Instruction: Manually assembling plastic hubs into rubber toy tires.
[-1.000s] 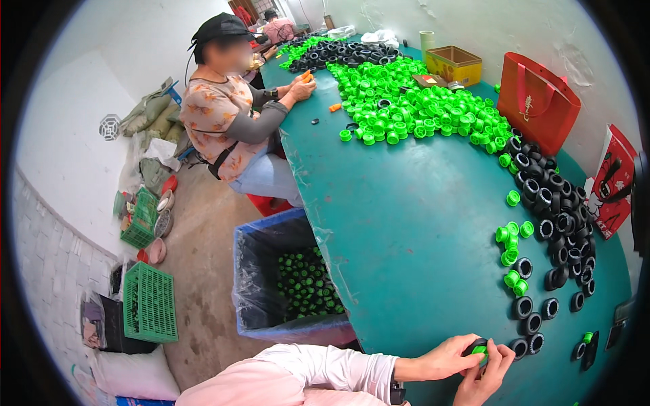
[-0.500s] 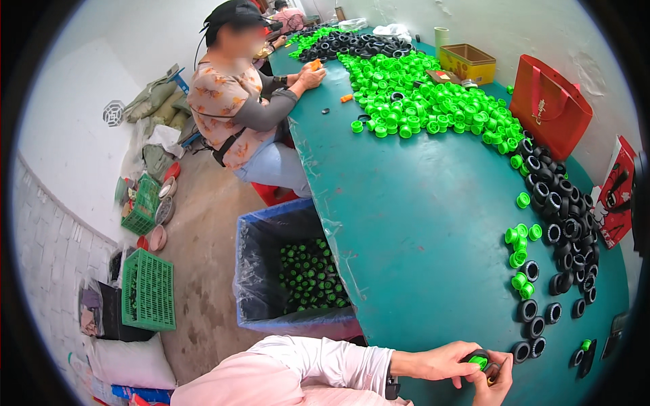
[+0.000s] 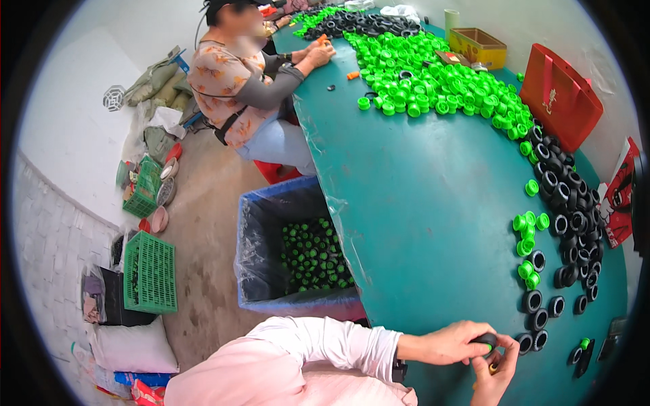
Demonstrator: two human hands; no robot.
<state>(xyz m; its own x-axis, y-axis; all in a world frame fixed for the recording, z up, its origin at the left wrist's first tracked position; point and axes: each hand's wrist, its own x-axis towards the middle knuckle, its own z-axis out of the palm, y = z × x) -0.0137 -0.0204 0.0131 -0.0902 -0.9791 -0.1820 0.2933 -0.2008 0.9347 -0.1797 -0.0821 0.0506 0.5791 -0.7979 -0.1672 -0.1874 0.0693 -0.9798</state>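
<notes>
Between the fingers of my left hand (image 3: 448, 344) is a small black toy tyre (image 3: 483, 337) with a bright green wheel hub showing at its side. My right hand (image 3: 497, 379) is closed up against it, with fingertips at the tyre's edge. A small yellow bit (image 3: 493, 369) of something dark shows within the right fingers; most of it is hidden. Just right of my hands, several loose black tyres (image 3: 539, 319) lie on the green table (image 3: 420, 203). Beyond them sit a few green hubs (image 3: 525, 233).
A tyre pile (image 3: 575, 216) runs along the right side, and a large green hub heap (image 3: 433, 81) lies farther back. A lined blue bin (image 3: 247, 271) with green-and-black wheels stands left of the table. A seated co-worker (image 3: 237, 95) holds something orange. A red bag (image 3: 562, 98) stands by the wall.
My view has shifted slightly, so the table appears higher. The tyre has turned in my fingers: less of its green hub shows now. Both hands stay together around it.
</notes>
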